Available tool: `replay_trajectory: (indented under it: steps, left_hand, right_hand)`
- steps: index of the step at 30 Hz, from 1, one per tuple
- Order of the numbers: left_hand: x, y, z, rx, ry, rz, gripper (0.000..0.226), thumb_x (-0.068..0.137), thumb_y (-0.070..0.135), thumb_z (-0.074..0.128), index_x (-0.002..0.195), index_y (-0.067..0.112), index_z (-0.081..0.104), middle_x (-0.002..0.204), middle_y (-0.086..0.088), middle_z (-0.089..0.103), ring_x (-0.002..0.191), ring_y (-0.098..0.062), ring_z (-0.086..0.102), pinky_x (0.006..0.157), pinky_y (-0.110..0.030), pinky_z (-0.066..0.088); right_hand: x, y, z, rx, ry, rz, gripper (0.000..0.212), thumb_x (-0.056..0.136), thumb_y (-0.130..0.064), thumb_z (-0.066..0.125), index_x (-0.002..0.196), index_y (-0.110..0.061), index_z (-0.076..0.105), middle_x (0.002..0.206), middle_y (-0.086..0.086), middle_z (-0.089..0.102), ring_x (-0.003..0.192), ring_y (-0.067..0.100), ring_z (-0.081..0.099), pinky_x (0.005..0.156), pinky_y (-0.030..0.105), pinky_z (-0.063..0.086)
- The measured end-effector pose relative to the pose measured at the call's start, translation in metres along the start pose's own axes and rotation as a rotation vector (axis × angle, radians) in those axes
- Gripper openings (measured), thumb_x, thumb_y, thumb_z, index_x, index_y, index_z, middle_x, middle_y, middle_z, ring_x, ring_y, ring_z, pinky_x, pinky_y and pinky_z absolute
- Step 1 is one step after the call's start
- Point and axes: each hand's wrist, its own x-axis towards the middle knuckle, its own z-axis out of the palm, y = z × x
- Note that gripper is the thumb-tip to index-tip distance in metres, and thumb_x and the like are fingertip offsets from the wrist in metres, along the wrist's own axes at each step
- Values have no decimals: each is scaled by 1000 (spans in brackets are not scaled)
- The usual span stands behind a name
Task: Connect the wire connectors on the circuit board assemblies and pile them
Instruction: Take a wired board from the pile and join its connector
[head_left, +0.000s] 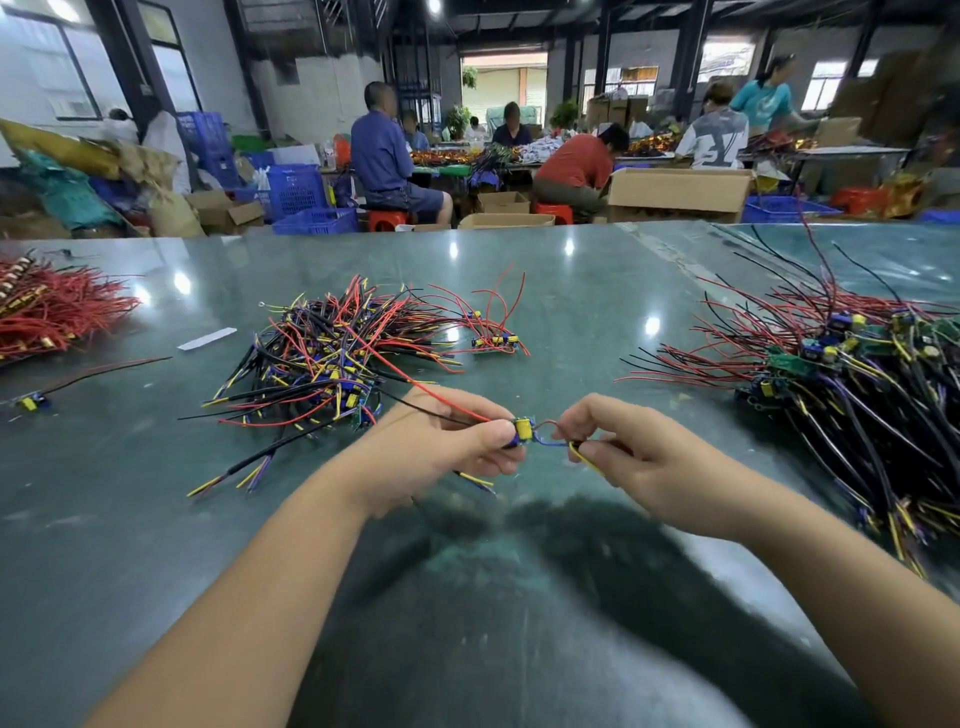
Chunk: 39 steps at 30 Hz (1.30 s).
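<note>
Fingers of the left hand curled and pinching a small circuit board assembly above the near middle of the green table. Fingers of the right hand curled too, pinching a short yellow and black wire end just right of the board. Board small and green, with a yellow component on top and a blue part below; partly hidden by the thumb. Long axis roughly left to right. Red lead and black lead running from the board far and to the left, over the left hand. Short blue wire and a reddish loop joining board and right hand.

Farther left, a tangled pile of assemblies. At the right edge, a larger pile with green boards. Far left, a heap of red wires. One single assembly lying apart at the left.
</note>
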Motion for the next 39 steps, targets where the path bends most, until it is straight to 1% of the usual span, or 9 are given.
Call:
replay_trajectory:
  steps: [4, 9, 16, 20, 25, 29, 34, 37, 39]
  left_hand:
    - [-4, 4, -5, -240, -98, 14, 9, 77, 15, 69, 81, 17, 77, 77, -10, 74, 67, -17, 71, 66, -25, 58]
    - [0, 2, -3, -293, -2, 1, 15, 72, 18, 64, 78, 11, 75, 75, -12, 73, 65, -18, 70, 60, -22, 56]
    - [7, -6, 6, 6, 171, 33, 10, 89, 5, 61, 87, 9, 70, 75, -7, 73, 68, -14, 70, 63, -22, 55]
    - [8, -8, 10, 126, 171, 69, 11, 91, 4, 59, 87, 9, 69, 77, -7, 73, 69, -12, 69, 68, -25, 56]
    - [6, -6, 7, 91, 99, 63, 15, 90, 3, 60, 85, 14, 69, 73, -1, 73, 69, -11, 69, 64, -20, 55]
    - [5, -3, 6, -55, 66, 90, 11, 84, 11, 65, 81, 18, 74, 78, -6, 74, 72, -15, 70, 67, -22, 56]
    - [4, 1, 1, -339, 66, 97, 14, 73, 17, 63, 78, 14, 76, 74, -9, 73, 66, -15, 69, 64, -22, 56]
    - [4, 2, 0, -362, 95, 55, 13, 74, 17, 61, 80, 10, 69, 69, -10, 71, 59, -14, 66, 58, -20, 54]
    - [6, 2, 3, -342, 100, -11, 8, 81, 16, 58, 82, 10, 62, 69, -9, 69, 58, -14, 65, 55, -21, 52]
  right_hand:
    - [-2, -4, -13, 247, -23, -65, 30, 94, -3, 51, 93, -29, 66, 81, -6, 66, 68, 6, 48, 63, 18, 40]
    - [-2, -6, -14, 303, -8, -35, 25, 93, 0, 53, 93, -21, 66, 75, -9, 68, 64, -2, 53, 61, 14, 43]
    - [0, -8, 1, 339, 86, 12, 17, 89, 1, 59, 92, -13, 69, 66, -12, 66, 56, -3, 51, 55, 9, 39]
    - [0, -8, 8, 397, 119, 32, 15, 90, -2, 59, 94, -12, 70, 62, -13, 61, 52, 0, 43, 51, 10, 34]
    - [2, -9, 2, 605, 241, 41, 22, 90, 2, 55, 90, -12, 71, 65, -3, 62, 50, 5, 40, 49, 13, 35]
    - [5, -7, -1, 543, 371, 45, 20, 90, 2, 57, 86, -13, 70, 63, -3, 65, 49, 4, 39, 48, 12, 32]
    - [5, -11, -5, 391, 322, -47, 21, 88, 0, 61, 84, -18, 72, 70, 1, 71, 60, -1, 53, 59, 8, 39]
    - [5, -9, -4, 371, 300, -67, 26, 86, 0, 63, 82, -24, 73, 76, 8, 71, 68, 5, 56, 64, 13, 42]
    - [4, -7, -2, 389, 285, -61, 27, 85, 1, 64, 82, -24, 73, 75, 0, 72, 69, 4, 58, 66, 12, 43]
